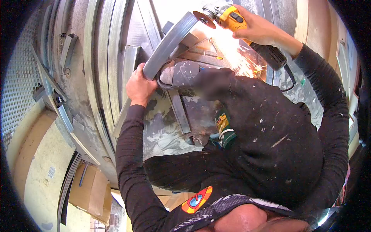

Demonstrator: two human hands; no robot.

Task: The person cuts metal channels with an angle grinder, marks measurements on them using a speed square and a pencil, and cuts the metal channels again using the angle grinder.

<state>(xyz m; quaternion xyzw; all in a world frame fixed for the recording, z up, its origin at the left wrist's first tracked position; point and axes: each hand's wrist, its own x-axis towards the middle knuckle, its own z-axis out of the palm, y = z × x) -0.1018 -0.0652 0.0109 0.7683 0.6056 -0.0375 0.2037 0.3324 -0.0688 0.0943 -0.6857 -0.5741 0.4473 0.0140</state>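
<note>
Near the centre left, my left hand (141, 86) is closed around the lower end of a grey metal tube (170, 45) that slants up to the right. At the top right, my right hand (257, 26) grips a yellow and black angle grinder (234, 19). The grinder's reddish-brown disc (205, 19) is at or close to the tube's upper end; glare hides the exact contact. Bright sparks (235, 56) spray down and to the right from there. A shoe (181, 74) lies against the tube, below its middle.
Long metal tubes (104, 58) lie side by side on the left. A short tube piece (68, 50) is beside them. The grinder's black cable (291, 79) curls at the right. A cardboard box (91, 191) stands at the lower left, below a perforated panel (21, 81).
</note>
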